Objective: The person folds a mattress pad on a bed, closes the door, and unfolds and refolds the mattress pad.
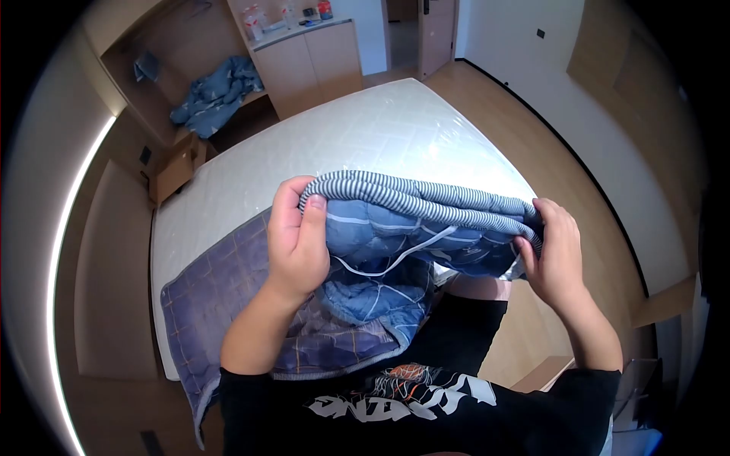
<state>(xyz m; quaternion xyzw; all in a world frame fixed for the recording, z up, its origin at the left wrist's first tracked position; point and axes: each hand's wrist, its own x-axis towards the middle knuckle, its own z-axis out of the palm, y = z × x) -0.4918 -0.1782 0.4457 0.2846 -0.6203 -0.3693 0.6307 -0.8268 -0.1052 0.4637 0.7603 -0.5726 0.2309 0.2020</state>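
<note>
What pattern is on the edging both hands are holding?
The edging has narrow dark-and-white stripes, best seen in the head view.

Has bedding (414, 209) between left hand (299, 247) and right hand (555, 251), partly on a mattress (365, 129).
Shows a box (173, 175) left of it, a cupboard (312, 67) behind with bottles (254, 23) on top, floor (582, 186) right.

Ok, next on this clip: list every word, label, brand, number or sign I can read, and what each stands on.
Nothing can be quoted with certainty.
Black T-shirt: large white lettering, upside down and stylised; I can't make out the word surely.
Blue quilted bedding: small pale marks near the right hand, too blurred to tell if they are text.
Bottles on the cabinet: any label text is too small.
</note>
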